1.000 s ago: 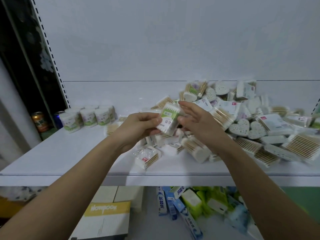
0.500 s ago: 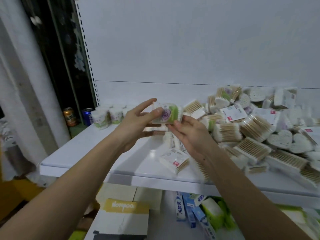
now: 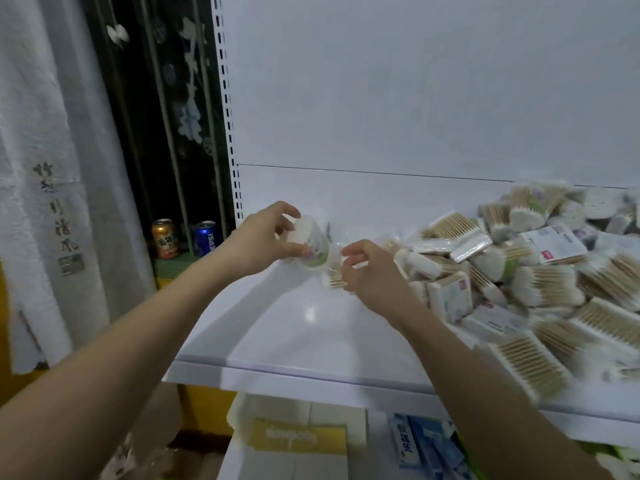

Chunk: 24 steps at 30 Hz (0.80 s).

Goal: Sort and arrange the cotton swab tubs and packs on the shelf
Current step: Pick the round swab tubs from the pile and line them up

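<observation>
My left hand [image 3: 258, 242] grips a round cotton swab tub [image 3: 311, 242] with a green label, tilted, above the back left of the white shelf [image 3: 311, 341]. Just to its right, my right hand [image 3: 367, 268] has its fingers curled and pinches a small clear swab pack [image 3: 333, 271], which is blurred. A big loose pile of swab packs and tubs [image 3: 526, 271] covers the right half of the shelf, some round, some flat with wooden sticks showing. The tubs standing at the shelf's back left are hidden behind my hands.
The shelf's perforated upright [image 3: 227, 133] stands at the left. Beyond it sit an orange can [image 3: 165, 238] and a blue can [image 3: 206, 237] on a ledge. A white cloth [image 3: 45, 168] hangs further left. Below are a yellow box [image 3: 298, 435] and blue boxes [image 3: 415, 445].
My view has swung left. My left hand carried the green-label tub leftward toward the shelf's back left corner, and my right hand let go of it and now pinches a clear pack.
</observation>
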Each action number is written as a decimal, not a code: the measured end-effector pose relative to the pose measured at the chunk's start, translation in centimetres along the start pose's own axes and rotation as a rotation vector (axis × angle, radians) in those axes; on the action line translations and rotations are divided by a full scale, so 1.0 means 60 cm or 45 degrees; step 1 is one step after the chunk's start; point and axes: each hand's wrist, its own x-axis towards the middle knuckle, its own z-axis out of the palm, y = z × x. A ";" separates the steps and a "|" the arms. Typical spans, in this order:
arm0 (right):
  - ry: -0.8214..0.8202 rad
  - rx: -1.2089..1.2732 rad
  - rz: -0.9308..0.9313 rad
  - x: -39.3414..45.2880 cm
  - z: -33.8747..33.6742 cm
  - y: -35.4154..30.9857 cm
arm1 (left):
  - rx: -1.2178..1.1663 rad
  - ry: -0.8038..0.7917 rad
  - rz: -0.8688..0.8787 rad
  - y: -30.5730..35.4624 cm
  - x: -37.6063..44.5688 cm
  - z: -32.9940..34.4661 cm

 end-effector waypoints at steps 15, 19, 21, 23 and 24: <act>-0.133 -0.172 0.064 0.085 0.153 -0.010 | 0.461 -0.247 0.300 -0.133 0.095 -0.018; -0.095 -0.263 0.002 0.094 0.168 -0.017 | 0.651 -0.216 0.348 -0.138 0.097 -0.021; -0.072 -0.315 0.005 0.102 0.180 -0.015 | 0.662 -0.172 0.371 -0.145 0.100 -0.021; -0.048 -0.368 0.013 0.113 0.190 -0.011 | 0.632 -0.125 0.363 -0.153 0.104 -0.019; -0.036 -0.394 0.029 0.118 0.194 -0.009 | 0.624 -0.104 0.361 -0.157 0.105 -0.017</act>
